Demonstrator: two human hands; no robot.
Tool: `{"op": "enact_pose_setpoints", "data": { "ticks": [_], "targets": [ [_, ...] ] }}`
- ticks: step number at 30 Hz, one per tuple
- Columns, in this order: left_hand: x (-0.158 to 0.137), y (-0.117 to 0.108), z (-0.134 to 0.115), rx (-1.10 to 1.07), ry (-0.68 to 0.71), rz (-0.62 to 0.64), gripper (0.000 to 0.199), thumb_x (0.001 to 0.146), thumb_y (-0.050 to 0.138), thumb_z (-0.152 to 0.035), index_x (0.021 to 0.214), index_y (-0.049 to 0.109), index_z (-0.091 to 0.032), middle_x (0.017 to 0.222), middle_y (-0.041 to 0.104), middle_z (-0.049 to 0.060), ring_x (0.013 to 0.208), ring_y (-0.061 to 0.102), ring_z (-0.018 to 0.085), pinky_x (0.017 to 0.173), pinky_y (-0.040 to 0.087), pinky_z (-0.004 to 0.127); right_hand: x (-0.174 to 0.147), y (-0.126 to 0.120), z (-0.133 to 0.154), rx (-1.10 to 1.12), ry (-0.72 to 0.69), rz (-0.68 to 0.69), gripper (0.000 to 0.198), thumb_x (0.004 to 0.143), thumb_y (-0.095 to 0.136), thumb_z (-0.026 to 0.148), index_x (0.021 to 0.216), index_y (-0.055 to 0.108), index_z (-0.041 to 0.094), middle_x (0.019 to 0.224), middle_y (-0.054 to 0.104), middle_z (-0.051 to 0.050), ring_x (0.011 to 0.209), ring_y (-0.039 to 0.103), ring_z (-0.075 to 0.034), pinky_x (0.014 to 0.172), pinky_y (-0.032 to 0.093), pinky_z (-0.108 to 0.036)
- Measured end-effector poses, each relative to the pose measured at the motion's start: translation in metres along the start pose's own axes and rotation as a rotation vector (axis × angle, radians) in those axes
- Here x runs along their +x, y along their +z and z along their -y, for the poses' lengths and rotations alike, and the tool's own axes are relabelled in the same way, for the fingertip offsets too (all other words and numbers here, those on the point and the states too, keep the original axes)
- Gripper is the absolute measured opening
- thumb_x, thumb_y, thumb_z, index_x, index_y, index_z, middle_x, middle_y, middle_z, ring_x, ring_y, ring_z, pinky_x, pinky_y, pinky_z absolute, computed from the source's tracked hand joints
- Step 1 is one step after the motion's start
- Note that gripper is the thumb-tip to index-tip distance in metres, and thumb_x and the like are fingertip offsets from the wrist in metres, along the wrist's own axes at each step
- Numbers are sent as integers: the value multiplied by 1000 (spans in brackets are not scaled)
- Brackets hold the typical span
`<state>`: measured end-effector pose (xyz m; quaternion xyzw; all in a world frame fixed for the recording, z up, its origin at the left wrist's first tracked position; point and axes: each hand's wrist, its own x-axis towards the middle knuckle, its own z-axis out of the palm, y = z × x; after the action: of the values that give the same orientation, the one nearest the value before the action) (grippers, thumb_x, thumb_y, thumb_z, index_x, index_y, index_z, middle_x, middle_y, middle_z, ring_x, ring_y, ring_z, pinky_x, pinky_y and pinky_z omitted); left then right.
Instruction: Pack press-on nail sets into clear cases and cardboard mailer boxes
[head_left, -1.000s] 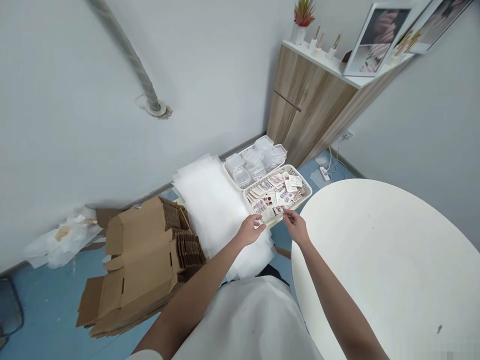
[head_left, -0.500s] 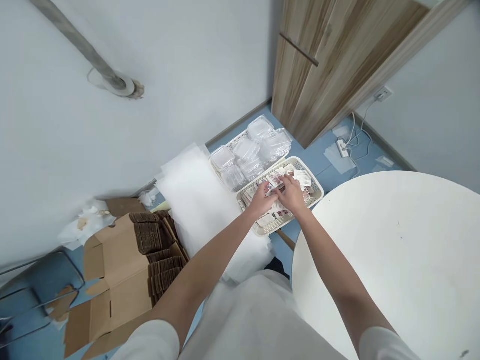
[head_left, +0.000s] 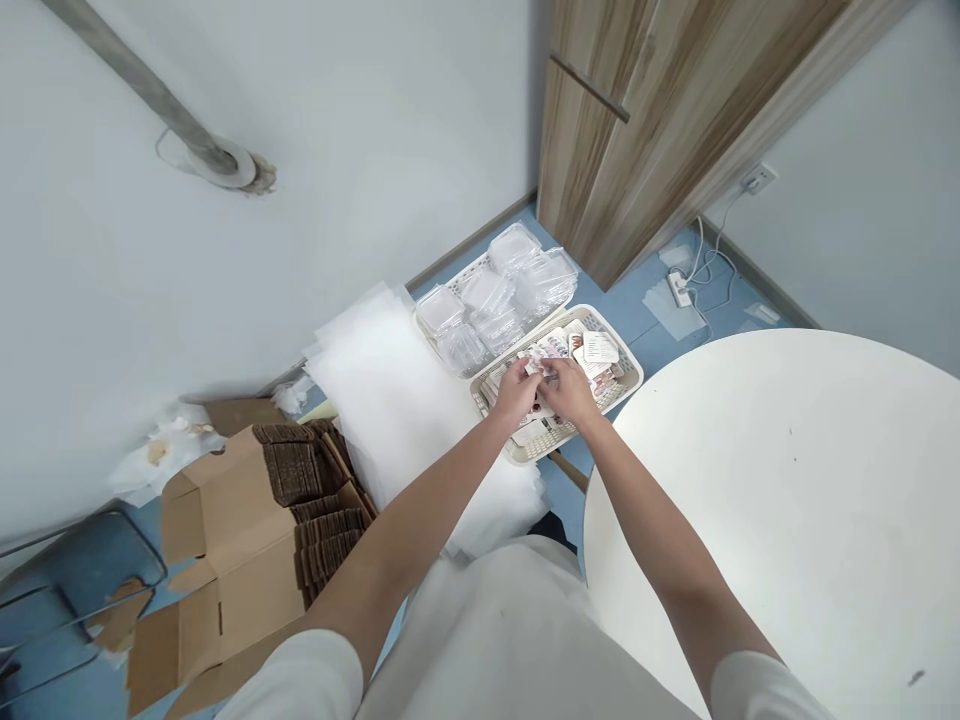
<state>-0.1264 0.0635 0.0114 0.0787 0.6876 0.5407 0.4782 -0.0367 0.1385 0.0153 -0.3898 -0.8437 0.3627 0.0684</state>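
Observation:
Both hands are together over a cream plastic basket (head_left: 631,383) filled with small printed cards (head_left: 600,347). My left hand (head_left: 516,392) is closed, its fingertips on a small printed card (head_left: 534,362). From the other side my right hand (head_left: 567,388) pinches at the same card, its fingers bent and meeting the left ones. The hands partly hide the card and the cards below. Just behind stands a second cream basket (head_left: 480,262) with several clear plastic packs (head_left: 487,290).
A stack of white foam sheets (head_left: 397,400) lies left of the baskets. Folded brown cardboard boxes (head_left: 247,540) are at the lower left, near a metal-framed chair (head_left: 90,570). A round white table (head_left: 780,500) stands on the right; a wooden cabinet (head_left: 645,120) is behind.
My hands have drawn closer together and slightly toward me, now holding a card between them. More printed cards show behind the fingers. The view has shifted a little.

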Motion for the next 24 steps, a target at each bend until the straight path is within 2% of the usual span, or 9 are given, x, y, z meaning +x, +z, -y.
{"op": "enact_pose_setpoints", "data": {
  "ticks": [4, 10, 13, 16, 20, 24],
  "targets": [
    [-20, -8, -3, -12, 49, -49, 39, 70, 58, -24, 107, 54, -13, 87, 62, 6, 72, 59, 15, 67, 48, 28, -26, -3, 11, 142, 13, -55, 37, 70, 54, 34, 103, 56, 18, 101, 54, -9, 96, 48, -23, 84, 39, -38],
    [-68, -24, 2, -51, 172, -60, 31, 71, 58, -24, 100, 57, -13, 97, 62, 8, 85, 59, 15, 77, 47, 30, -79, -9, 30, 551, 216, -173, 44, 71, 52, 45, 106, 51, 19, 107, 53, -9, 82, 55, -17, 68, 46, -32],
    [-99, -31, 11, -62, 234, 9, 28, 70, 58, -24, 95, 57, -13, 99, 62, 8, 87, 59, 16, 77, 48, 31, -112, -8, 42, 730, 270, -208, 44, 72, 51, 45, 108, 48, 19, 100, 56, -7, 72, 57, -13, 67, 47, -31],
    [-131, -39, 24, -72, 256, 107, 29, 69, 58, -22, 96, 54, -14, 94, 62, 8, 82, 61, 15, 72, 50, 30, -150, -5, 51, 822, 274, -253, 47, 70, 54, 41, 111, 44, 20, 89, 57, -3, 66, 57, -13, 66, 49, -30],
    [-167, -47, 42, -69, 246, 215, 42, 70, 58, -19, 108, 41, -17, 88, 63, 5, 74, 62, 13, 68, 50, 29, -206, 0, 56, 852, 282, -311, 50, 68, 57, 36, 114, 42, 21, 82, 56, -1, 65, 58, -13, 66, 49, -31],
    [-196, -48, 54, 10, 243, 304, 46, 70, 58, -19, 110, 38, -18, 88, 64, 6, 75, 62, 14, 69, 49, 30, -257, 2, 54, 838, 314, -324, 55, 68, 57, 34, 119, 39, 23, 74, 56, 1, 64, 59, -15, 62, 49, -31]
  ]
}}
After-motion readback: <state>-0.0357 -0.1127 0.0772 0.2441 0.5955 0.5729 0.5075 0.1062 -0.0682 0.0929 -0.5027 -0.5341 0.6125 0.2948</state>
